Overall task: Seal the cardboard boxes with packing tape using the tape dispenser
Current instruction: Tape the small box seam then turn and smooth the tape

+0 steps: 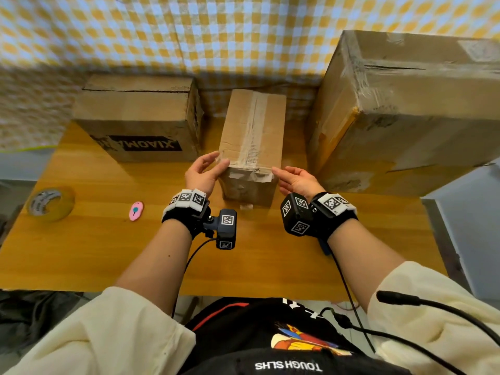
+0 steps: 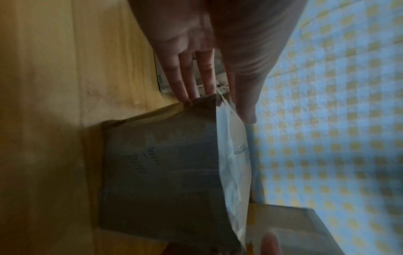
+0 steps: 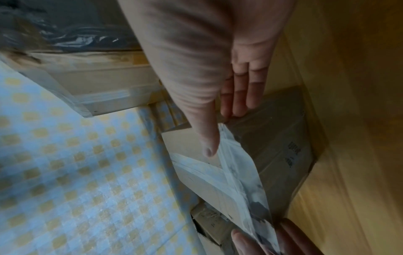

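A narrow, upright cardboard box (image 1: pixel 253 125) stands mid-table, with clear tape along its top seam and down its near end. My left hand (image 1: pixel 213 163) touches its near left top corner, thumb on top and straight fingers (image 2: pixel 185 86) against the end face (image 2: pixel 163 172). My right hand (image 1: pixel 281 174) touches the near right corner in the same way, fingers (image 3: pixel 240 96) straight on the end face (image 3: pixel 279 146). Neither hand holds anything. A roll of packing tape (image 1: pixel 51 204) lies at the table's left edge, far from both hands.
A box printed XIAOMI (image 1: pixel 140 120) stands left of the narrow one, and a large taped box (image 1: pixel 405 104) fills the right side. A small pink oval item (image 1: pixel 136 211) lies near the tape roll. The wooden table (image 1: pixel 243 266) ends at a checkered cloth wall.
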